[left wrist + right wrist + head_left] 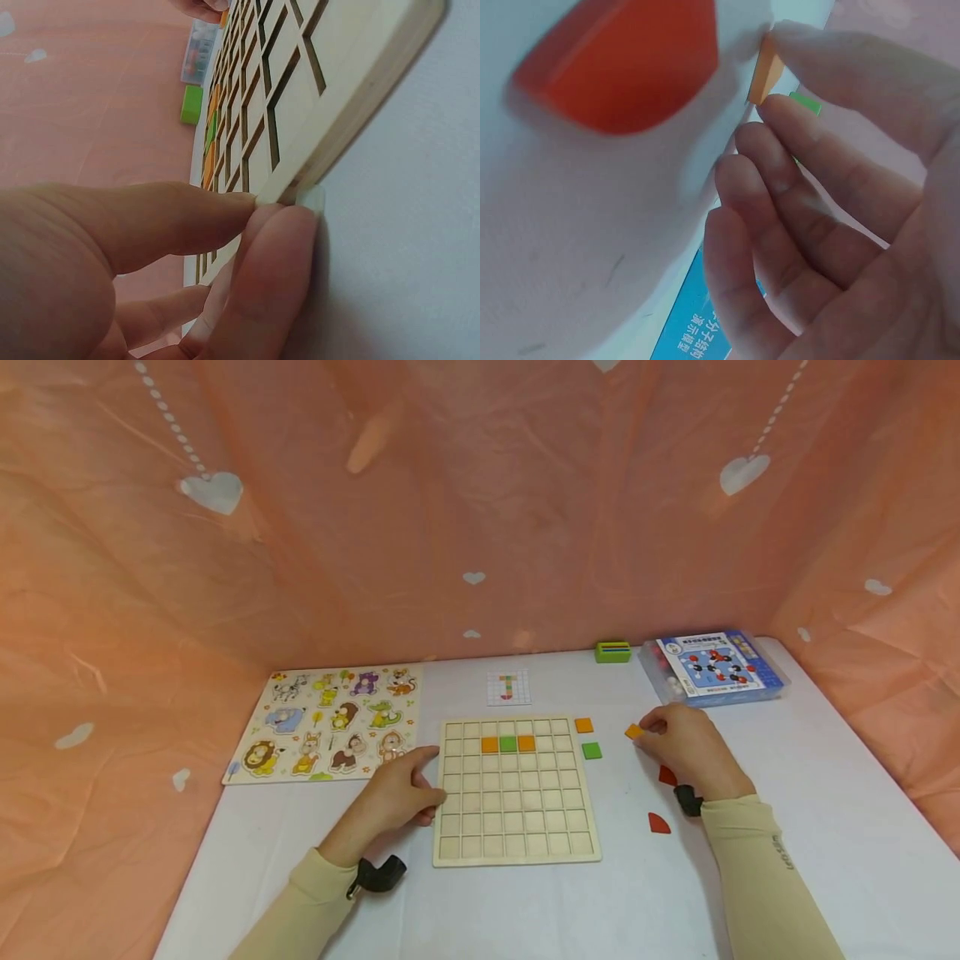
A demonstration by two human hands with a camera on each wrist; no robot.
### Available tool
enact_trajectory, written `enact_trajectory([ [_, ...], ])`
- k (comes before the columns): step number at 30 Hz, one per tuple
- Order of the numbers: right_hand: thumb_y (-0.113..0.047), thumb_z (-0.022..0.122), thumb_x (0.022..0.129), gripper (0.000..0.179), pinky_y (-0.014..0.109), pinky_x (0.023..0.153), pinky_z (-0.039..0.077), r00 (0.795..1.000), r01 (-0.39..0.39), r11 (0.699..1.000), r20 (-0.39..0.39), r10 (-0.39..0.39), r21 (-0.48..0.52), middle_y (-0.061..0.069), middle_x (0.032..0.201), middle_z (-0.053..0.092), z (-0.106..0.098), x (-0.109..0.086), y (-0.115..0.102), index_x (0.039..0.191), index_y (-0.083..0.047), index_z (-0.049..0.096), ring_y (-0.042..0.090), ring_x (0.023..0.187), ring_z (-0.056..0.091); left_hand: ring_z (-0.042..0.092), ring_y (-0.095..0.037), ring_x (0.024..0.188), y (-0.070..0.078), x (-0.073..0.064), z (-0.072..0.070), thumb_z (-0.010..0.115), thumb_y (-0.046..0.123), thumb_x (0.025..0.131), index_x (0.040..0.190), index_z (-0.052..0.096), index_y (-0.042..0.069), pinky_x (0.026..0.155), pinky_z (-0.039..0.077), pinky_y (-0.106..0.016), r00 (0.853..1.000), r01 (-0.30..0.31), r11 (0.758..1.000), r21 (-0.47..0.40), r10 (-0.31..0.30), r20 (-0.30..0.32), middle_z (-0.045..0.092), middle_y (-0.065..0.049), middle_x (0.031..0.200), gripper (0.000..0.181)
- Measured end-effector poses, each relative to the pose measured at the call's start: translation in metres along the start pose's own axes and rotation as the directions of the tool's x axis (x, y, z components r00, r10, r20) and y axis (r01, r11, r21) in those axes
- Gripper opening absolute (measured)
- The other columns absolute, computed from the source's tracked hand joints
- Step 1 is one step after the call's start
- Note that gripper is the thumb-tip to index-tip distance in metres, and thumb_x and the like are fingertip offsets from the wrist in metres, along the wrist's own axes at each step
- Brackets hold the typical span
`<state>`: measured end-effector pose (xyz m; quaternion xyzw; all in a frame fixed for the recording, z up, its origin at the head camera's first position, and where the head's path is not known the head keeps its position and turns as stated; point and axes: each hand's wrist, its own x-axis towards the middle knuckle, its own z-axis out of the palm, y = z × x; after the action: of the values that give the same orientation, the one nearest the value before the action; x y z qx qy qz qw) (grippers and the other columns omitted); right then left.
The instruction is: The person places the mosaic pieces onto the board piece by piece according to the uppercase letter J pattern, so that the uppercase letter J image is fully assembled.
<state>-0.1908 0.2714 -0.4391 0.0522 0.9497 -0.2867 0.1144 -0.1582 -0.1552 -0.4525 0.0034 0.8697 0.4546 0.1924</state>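
A pale wooden grid board (517,852) lies flat on the table, with two orange square tiles (490,745) and a green square tile (508,743) between them in its second row. At its left edge, my left hand (393,793) grips the rim; thumb and curled finger meet at the wooden edge in the left wrist view. To the right of the board, my right hand (686,747) pinches another orange square tile (766,69) between thumb and index finger, close to the tabletop. Two red quarter-round tiles (658,823) lie near the right wrist.
A loose orange tile (584,725) and a green tile (592,751) lie beside the board's right edge. Behind stand a pattern card (508,687), a green block-like item (612,652) and a boxed molecule model set (712,668). An animal puzzle (322,722) lies at left.
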Motion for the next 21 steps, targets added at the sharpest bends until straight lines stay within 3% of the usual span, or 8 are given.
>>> enact_trajectory([
  [16, -0.023, 0.075, 0.099, 0.033, 0.042, 0.086, 0.059, 0.999, 0.043, 0.999, 0.008, -0.043, -0.009, 0.02, 0.12, 0.072, 0.001, 0.001, -0.002, 0.123, -0.002, 0.075, 0.032, 0.102, 0.061, 0.069, -0.015, 0.06, 0.0, -0.001, 0.0, 0.081, 0.006, 0.092, 0.162, 0.048, 0.009, 0.059, 0.064, -0.03, 1.0, 0.002, 1.0, -0.009, -0.002, 0.001, 0.07, -0.009, 0.08, 0.077],
  [21, -0.023, 0.077, 0.098, 0.03, 0.041, 0.082, 0.059, 0.995, 0.103, 0.995, 0.002, -0.103, -0.004, 0.019, 0.119, 0.072, 0.004, -0.001, -0.012, 0.121, -0.003, 0.076, 0.032, 0.095, 0.063, 0.069, -0.016, 0.06, -0.001, -0.001, 0.0, 0.081, 0.007, 0.092, 0.162, 0.049, 0.009, 0.059, 0.064, -0.03, 1.0, 0.001, 1.0, 0.005, -0.001, -0.003, 0.07, -0.008, 0.08, 0.077],
])
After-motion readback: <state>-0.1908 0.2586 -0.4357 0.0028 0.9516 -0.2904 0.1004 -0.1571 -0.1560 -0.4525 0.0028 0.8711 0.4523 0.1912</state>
